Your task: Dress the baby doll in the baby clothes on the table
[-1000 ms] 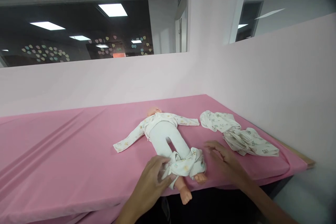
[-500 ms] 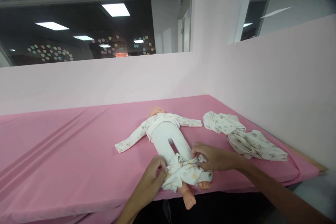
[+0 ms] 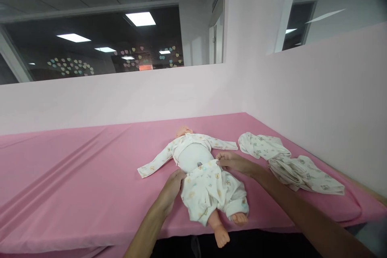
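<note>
Closest, toward 6 o'clock: one bare plastic foot [image 3: 221, 236] past the near edge of the flat, pink cloth-covered table [image 3: 75, 193], the other just short of it. Around the legs, loosely bunched: white printed cotton trousers [image 3: 205, 193], waistband across the top of the thighs, a small dark gap just beyond. On the waistband's 9 o'clock end, left hand [image 3: 172, 187], narrowed in a pinch; on the opposite end, right hand [image 3: 234, 163], likewise. From left hand to waistband, 2 o'clock; from right hand, 8 o'clock; left hand nearer the feet. Beyond, a white fabric-bodied doll [image 3: 195, 155], flat, long axis from 5 o'clock (feet) to 11 o'clock (plastic head [image 3: 184, 131]), in a white printed cotton shirt [image 3: 157, 163], sleeves toward 8 and 3 o'clock. Farther, between 2 and 4 o'clock from right hand: two crumpled white cotton cloths with greenish print [image 3: 264, 146]. Farthest, in the glass toward 11 o'clock, pastel heart-shaped stickers [image 3: 69, 66]; toward 12, a dark sign [image 3: 215, 1], too blurred to read. No legible brand or label.
</note>
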Demonstrator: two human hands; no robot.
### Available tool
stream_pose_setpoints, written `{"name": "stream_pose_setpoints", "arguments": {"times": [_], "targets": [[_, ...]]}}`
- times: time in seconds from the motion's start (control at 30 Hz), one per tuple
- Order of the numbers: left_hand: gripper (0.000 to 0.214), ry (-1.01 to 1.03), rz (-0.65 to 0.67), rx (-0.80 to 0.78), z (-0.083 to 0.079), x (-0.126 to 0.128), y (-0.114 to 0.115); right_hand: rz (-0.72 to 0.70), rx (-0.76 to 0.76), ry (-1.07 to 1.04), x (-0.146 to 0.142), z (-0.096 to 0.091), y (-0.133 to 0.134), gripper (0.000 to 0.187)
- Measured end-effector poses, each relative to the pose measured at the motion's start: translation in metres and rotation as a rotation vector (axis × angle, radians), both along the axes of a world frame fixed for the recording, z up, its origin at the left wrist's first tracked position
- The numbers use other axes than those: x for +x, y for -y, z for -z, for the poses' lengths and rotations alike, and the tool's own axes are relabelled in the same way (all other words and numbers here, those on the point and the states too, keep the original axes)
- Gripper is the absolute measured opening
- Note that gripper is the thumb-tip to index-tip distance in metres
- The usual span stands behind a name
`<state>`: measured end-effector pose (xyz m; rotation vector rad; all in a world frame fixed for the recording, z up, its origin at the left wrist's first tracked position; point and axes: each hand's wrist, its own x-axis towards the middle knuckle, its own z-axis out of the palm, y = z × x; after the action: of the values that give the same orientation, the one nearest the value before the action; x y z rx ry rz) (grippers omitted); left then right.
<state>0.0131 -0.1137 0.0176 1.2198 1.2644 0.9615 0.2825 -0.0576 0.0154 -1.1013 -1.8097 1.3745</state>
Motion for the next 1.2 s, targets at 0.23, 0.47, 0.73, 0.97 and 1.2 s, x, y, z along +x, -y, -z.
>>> {"name": "stream_pose_setpoints", "arguments": {"times": [0.23, 0.47, 0.73, 0.97, 1.2], "targets": [[0.023, -0.149, 0.054, 0.052, 0.005, -0.016, -0.017, 0.104, 0.003, -0.111, -0.004, 0.043, -0.015, 0.037], [0.049, -0.245, 0.171, 0.224, 0.016, -0.021, -0.024, 0.205, 0.153, -0.03, -0.02, 0.04, -0.028, 0.053], [0.053, -0.218, 0.274, 0.17, 0.015, -0.02, -0.012, 0.378, 0.177, -0.099, -0.029, 0.027, -0.063, 0.056], [0.05, -0.209, 0.183, 0.239, 0.017, -0.014, -0.011, 0.351, 0.167, -0.12, -0.041, 0.045, -0.057, 0.053], [0.044, 0.167, -0.089, 0.146, 0.026, -0.006, -0.026, 0.349, 0.075, -0.156, -0.038, 0.061, -0.046, 0.053]]}}
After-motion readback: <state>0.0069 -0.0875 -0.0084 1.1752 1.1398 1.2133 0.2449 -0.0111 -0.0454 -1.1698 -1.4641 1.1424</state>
